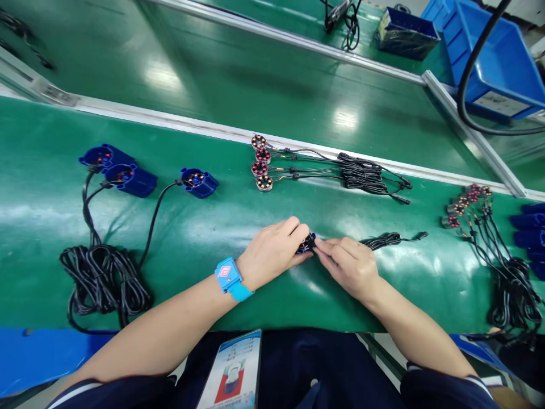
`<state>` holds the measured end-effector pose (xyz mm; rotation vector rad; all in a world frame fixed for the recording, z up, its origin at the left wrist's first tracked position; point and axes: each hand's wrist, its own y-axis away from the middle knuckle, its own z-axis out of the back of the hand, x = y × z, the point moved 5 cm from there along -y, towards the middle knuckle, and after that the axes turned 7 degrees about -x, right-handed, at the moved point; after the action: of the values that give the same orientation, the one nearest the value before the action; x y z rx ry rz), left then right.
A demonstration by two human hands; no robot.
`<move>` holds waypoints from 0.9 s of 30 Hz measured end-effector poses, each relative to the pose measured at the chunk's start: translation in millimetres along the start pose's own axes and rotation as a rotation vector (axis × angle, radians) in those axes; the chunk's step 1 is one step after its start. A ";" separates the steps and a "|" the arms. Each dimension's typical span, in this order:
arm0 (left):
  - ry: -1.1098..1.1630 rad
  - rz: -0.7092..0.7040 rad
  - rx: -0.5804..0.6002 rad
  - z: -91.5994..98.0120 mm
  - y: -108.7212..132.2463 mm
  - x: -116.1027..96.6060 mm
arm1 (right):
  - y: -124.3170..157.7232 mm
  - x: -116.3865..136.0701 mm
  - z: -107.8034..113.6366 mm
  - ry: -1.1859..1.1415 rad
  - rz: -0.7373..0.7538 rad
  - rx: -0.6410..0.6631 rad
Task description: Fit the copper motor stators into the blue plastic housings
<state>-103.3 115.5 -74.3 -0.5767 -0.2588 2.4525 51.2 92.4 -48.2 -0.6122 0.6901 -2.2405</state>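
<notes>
My left hand [279, 247], with a blue strap on its wrist, is closed round a small blue motor housing [312, 237]. Most of the housing is hidden by the fingers; dark coils show in its open end. The fingertips of my right hand [351, 264] pinch at the housing's right side, on what looks like the black cable at its edge. A bundled black cable [378, 241] lies on the green bench just beyond my right hand. Farther back, several round motor stators [261, 165] with copper and red windings lie in a column, their leads running right to coiled cables [361, 173].
Three blue housings [142, 180] with fitted cables stand at the left, above a black cable coil [104, 281]. More stators [457, 207] and cables [513, 289] lie at the right, beside stacked blue housings [530, 233]. A metal rail [191, 125] edges the bench; a blue bin [498, 57] sits beyond.
</notes>
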 end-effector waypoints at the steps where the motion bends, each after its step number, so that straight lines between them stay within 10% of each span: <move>1: -0.002 0.006 -0.001 0.2 -0.1 0.6 | -0.2 3.5 -1.5 0.019 0.039 -0.004; 19: 0.160 0.155 0.076 1.2 -0.8 4.8 | -2.9 23.6 -4.6 0.192 0.183 0.292; 27: 0.216 0.155 0.015 1.3 0.3 9.8 | 10.8 1.9 -2.1 0.054 0.127 0.098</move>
<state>-111.1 121.1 -76.6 -0.8764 -0.1108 2.5108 53.9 85.1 -56.1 -0.4486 0.6242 -2.1656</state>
